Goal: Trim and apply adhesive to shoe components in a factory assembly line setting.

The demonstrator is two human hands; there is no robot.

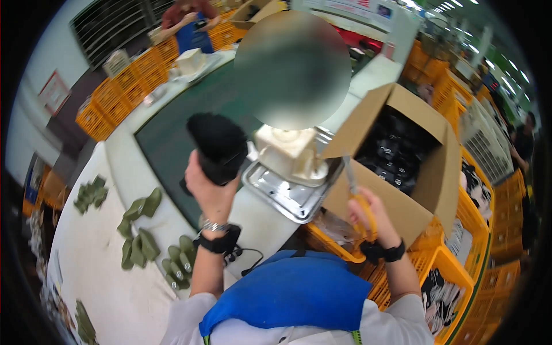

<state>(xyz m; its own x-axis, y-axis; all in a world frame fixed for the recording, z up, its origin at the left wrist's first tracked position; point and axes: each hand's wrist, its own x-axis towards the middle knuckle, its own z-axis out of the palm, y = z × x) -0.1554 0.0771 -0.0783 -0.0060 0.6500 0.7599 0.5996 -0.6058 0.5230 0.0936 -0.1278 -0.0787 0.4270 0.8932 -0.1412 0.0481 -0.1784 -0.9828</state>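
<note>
Raised over the belt, my left hand point(210, 187) is closed around a black shoe-like piece point(217, 144); motion blur hides its details. My right hand point(372, 217) grips scissors point(362, 210) by their orange-yellow handles, blades pointing up beside the open cardboard box point(376, 187). Inside that box lie several glossy black pieces point(397, 149). Between my hands, a cream-coloured machine point(286, 150) stands on a metal tray point(289, 201). A round blurred patch covers the area behind it.
A dark green belt point(169, 135) runs along the white table point(123, 164). Olive-green shaped pieces point(138, 248) lie in groups at left. Orange crates point(445, 259) with fabric items stand at right. Across the belt, a person in a blue apron point(192, 37) stands near more crates point(115, 98).
</note>
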